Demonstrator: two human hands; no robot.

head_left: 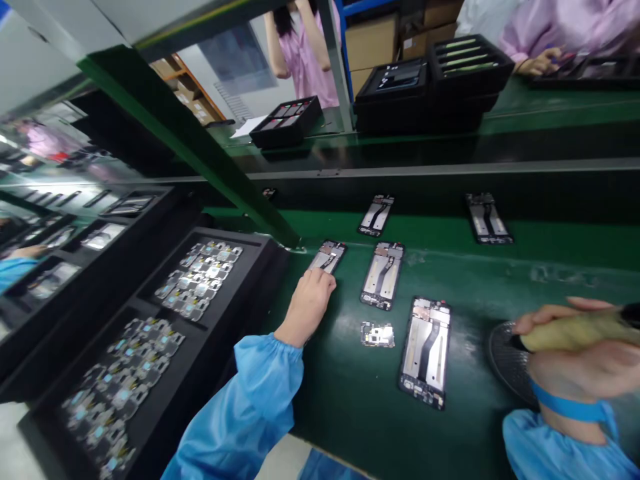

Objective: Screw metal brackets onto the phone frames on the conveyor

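My left hand (309,300), in a blue sleeve, has its fingers curled on the near end of a phone assembly (329,255); its fingertips are partly hidden. At the right edge, my right hand (583,367) is closed round the thick tan handle of a screwdriver (570,330) with black ends. Its tip is not clear. A dark round dish (507,363) lies under that hand. Between my hands are a phone assembly (383,275) with a black ribbon cable, a larger, nearer phone assembly (426,350), and a small circuit board (377,335).
Black foam trays (210,347) full of circuit boards stand at the left. A green slanted post (200,153) rises behind my left hand. Two phone assemblies (377,215) lie farther back. Stacked black trays (425,100) sit on the back shelf; people in pink work beyond.
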